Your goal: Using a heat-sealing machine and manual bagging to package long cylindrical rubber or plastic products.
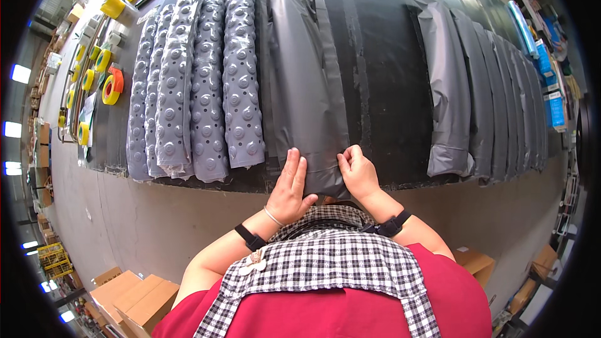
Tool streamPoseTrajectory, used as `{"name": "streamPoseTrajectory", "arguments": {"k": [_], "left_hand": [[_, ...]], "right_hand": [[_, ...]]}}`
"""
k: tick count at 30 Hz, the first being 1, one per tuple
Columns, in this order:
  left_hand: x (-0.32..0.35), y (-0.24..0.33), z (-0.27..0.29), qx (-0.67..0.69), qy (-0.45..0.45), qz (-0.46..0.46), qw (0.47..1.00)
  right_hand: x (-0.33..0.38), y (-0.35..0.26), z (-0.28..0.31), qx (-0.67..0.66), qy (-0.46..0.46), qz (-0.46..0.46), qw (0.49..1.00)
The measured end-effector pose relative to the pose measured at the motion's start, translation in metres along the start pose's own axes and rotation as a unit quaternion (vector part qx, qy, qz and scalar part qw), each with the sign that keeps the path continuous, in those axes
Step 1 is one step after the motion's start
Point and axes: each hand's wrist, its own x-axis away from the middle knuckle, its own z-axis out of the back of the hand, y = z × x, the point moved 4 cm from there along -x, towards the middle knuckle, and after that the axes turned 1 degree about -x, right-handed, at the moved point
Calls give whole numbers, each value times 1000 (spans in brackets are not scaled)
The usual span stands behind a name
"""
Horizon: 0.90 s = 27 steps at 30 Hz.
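Observation:
A long grey plastic bag (303, 87), bulging with something rolled inside, lies lengthwise on the black table (391, 100) in front of me. Its near end hangs at the table's front edge. My left hand (290, 186) rests on the bag's near left side, fingers stretched out. On the opposite side, my right hand (358, 172) pinches the bag's edge between thumb and fingers. To the left lie several grey rolled mats with round bumps (241, 87), side by side; the closest one sits just beside the bag.
Several filled grey bags (447, 94) lie in a row at the right. Yellow tape rolls (103, 59) and an orange-and-yellow tape roll (113, 87) sit at the left end. Blue boxes (554, 109) stand far right. Cardboard boxes (138, 300) are on the floor behind, left.

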Motion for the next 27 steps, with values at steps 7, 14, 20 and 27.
{"name": "streamPoseTrajectory", "arguments": {"k": [7,14,20,27], "left_hand": [[-6,-24,-14,183,38,136,973],[-33,-48,6,179,210,184,943],[-94,-34,-10,595,160,289,733],[-128,25,-32,493,76,163,851]], "right_hand": [[-1,-4,-1,26,13,0,1000],[-9,-48,11,43,16,130,990],[-31,-38,-18,-96,-13,8,995],[-9,-12,66,-301,26,87,949]]}}
